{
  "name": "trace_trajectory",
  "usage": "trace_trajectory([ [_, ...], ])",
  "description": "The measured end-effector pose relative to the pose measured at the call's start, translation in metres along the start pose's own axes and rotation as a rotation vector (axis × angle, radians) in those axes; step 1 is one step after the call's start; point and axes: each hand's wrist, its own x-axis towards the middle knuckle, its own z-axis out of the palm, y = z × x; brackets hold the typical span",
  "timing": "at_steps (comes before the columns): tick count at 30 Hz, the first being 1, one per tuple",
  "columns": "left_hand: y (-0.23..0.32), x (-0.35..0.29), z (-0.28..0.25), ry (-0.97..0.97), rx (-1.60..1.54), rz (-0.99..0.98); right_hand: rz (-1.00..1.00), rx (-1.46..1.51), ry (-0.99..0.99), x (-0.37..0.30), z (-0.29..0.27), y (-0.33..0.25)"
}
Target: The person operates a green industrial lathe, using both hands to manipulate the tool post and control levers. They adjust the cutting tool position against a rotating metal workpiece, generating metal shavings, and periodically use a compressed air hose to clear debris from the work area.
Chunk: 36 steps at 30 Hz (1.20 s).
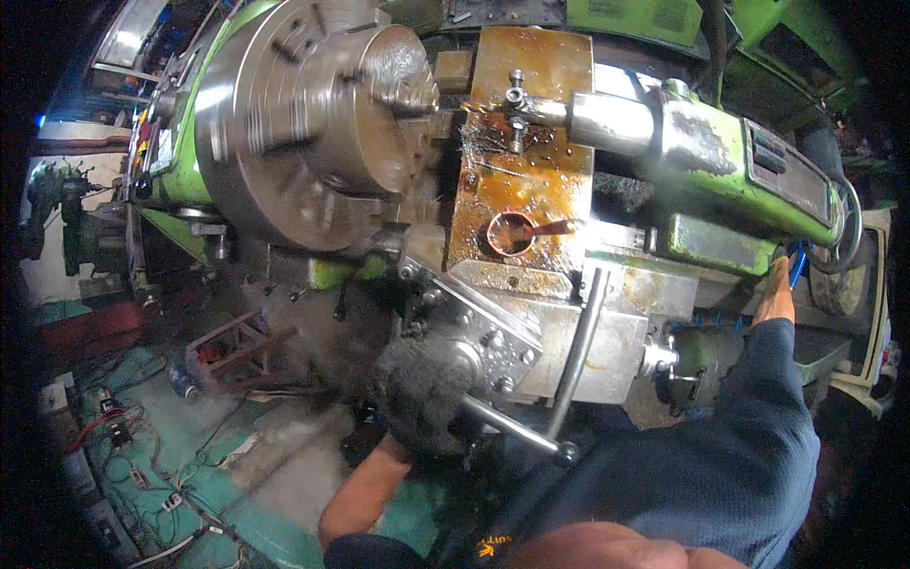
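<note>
A green metal lathe fills the view, its big chuck [284, 123] at the upper left streaked by motion. My left hand [393, 457] reaches up beside a dark, rough, round part [425, 384] at the front of the carriage; its fingers are hidden there. Far to the right, my right hand [779, 284] is at the tailstock [706, 142], beside a blue item [799, 264] and below the handwheel [848, 228]. Its fingers are mostly hidden. On the oily brown plate [559, 204] lies a small round copper-coloured cup [512, 234] with a handle.
Two steel lever bars [580, 346] stick out from the carriage toward my body. A tool bit or center [517, 100] with a cross-shaped fitting faces the chuck. At the lower left, cables [142, 474] and a red metal frame [227, 346] lie on the green floor [284, 522].
</note>
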Motion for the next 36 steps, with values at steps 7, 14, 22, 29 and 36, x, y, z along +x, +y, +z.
trace_trajectory([
  [7, -0.003, -0.015, 0.010, 0.004, -0.031, 0.002, 0.023, -0.020, -0.007, -0.012, -0.009, -0.011],
  [14, -0.005, -0.019, 0.010, 0.004, -0.034, 0.024, 0.044, -0.027, -0.010, -0.018, -0.010, -0.024],
  [22, -0.006, -0.026, 0.013, 0.028, -0.035, 0.029, 0.047, -0.029, 0.005, -0.014, -0.024, -0.041],
  [29, 0.001, -0.030, 0.016, 0.042, -0.041, 0.039, 0.043, -0.040, 0.006, -0.011, -0.022, -0.040],
  [36, 0.004, -0.017, 0.008, 0.084, 0.013, 0.047, -0.019, -0.032, -0.020, 0.000, -0.015, -0.051],
])
